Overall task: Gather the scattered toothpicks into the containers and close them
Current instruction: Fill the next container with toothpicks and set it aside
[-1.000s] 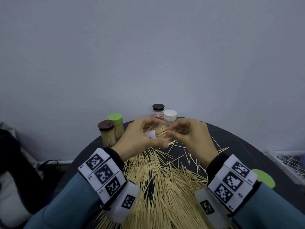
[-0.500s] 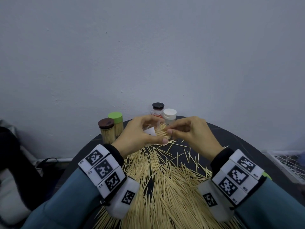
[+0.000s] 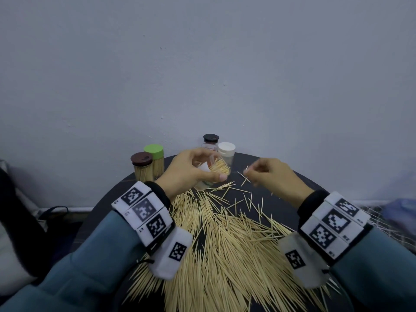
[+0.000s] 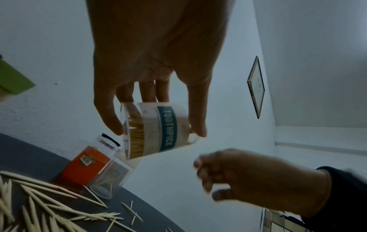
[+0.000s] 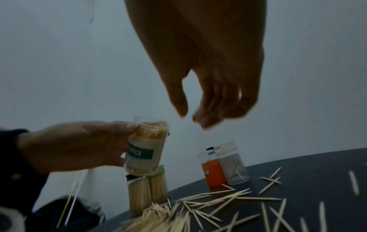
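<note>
My left hand (image 3: 209, 167) grips an open clear container (image 3: 219, 168) with a teal TOOTHPICK label (image 4: 165, 130), tilted above the table's far side. It is packed with toothpicks, whose tips show at its mouth (image 5: 152, 127). My right hand (image 3: 249, 174) hovers to the right of the container, apart from it. Its fingers (image 5: 210, 116) are loosely curled and blurred, with the thumb off the fingertips and nothing seen between them. A big pile of loose toothpicks (image 3: 225, 244) covers the dark round table (image 3: 281, 176) between my wrists.
At the table's far edge stand a brown-lidded container (image 3: 141, 167) and a green-lidded container (image 3: 155, 158), both full. Beside them are a black-lidded container with an orange label (image 5: 213, 171) and a white-lidded clear one (image 3: 226, 152). A wire basket (image 3: 382, 212) sits off to the right.
My right hand has pulled away to the right from the container's mouth, where it was pinched close before. My left hand still holds the container in about the same place.
</note>
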Demonstrator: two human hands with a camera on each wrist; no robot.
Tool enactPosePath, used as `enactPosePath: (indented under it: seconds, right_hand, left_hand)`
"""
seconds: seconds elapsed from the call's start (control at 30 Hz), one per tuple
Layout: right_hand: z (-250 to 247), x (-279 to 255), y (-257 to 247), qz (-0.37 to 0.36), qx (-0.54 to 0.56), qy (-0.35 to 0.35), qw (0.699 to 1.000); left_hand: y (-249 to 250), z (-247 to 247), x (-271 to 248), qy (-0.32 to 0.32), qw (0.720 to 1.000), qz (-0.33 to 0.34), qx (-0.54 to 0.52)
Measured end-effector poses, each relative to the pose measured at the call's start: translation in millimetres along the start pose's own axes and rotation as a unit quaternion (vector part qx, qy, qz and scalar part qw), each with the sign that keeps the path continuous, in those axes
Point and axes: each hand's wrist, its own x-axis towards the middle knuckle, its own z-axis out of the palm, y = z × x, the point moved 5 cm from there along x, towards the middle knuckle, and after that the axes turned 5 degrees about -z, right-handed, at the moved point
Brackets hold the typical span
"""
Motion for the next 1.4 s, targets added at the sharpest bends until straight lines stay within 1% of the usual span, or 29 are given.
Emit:
enactPosePath:
  seconds: [0.03, 0.07, 0.1, 0.13, 0.17, 0.2, 0.3, 0.4, 0.7, 0.9, 1.03, 1.27, 1.33, 1.4]
  right_hand:
    - [9, -4, 3, 0.032, -0.074, -0.078, 0.994]
    - [18, -10, 6, 0.06, -0.15, -0.153, 0.975]
    - [27, -16, 8, 0.081, -0.219, -0.215, 0.948]
    - [34, -23, 8, 0.093, -0.268, -0.259, 0.923]
    - [41, -29, 9, 0.101, -0.297, -0.283, 0.906]
    - [46, -34, 9, 0.107, -0.311, -0.295, 0.897]
    - [58, -42, 9, 0.118, -0.326, -0.303, 0.888]
    - [64, -40, 8, 0.118, -0.323, -0.294, 0.892]
    - [76, -29, 1, 0.084, -0.33, -0.281, 0.897]
    - [85, -24, -3, 0.089, -0.352, -0.298, 0.883]
    - [90, -24, -4, 0.085, -0.355, -0.298, 0.882]
    - [88, -18, -4, 0.092, -0.327, -0.281, 0.898]
    - [84, -17, -3, 0.1, -0.302, -0.283, 0.905]
    - [83, -15, 2, 0.113, -0.25, -0.297, 0.914]
  left_hand:
    - [0, 0, 0, 0.0, 1.0, -0.003, -0.005]
    - [0, -1, 1, -0.001, 1.0, -0.006, -0.009]
    - [0, 0, 0, -0.004, 1.0, -0.006, -0.013]
    - [0, 0, 0, -0.006, 1.0, -0.007, -0.015]
    - [1, 0, 0, -0.009, 1.0, -0.007, -0.015]
    - [1, 1, 0, -0.011, 1.0, -0.007, -0.014]
    - [2, 2, 0, -0.017, 1.0, 0.001, -0.026]
    - [3, 4, -1, -0.018, 0.999, 0.004, -0.027]
    - [4, 1, 0, -0.015, 1.0, 0.005, -0.022]
    - [3, 0, 0, -0.016, 1.0, 0.005, -0.018]
    - [3, 0, -1, -0.016, 1.0, 0.004, -0.018]
    - [2, -1, -1, -0.011, 1.0, 0.004, -0.016]
    - [2, -1, 0, -0.009, 1.0, 0.003, -0.017]
    - [2, -1, 0, -0.009, 1.0, 0.003, -0.018]
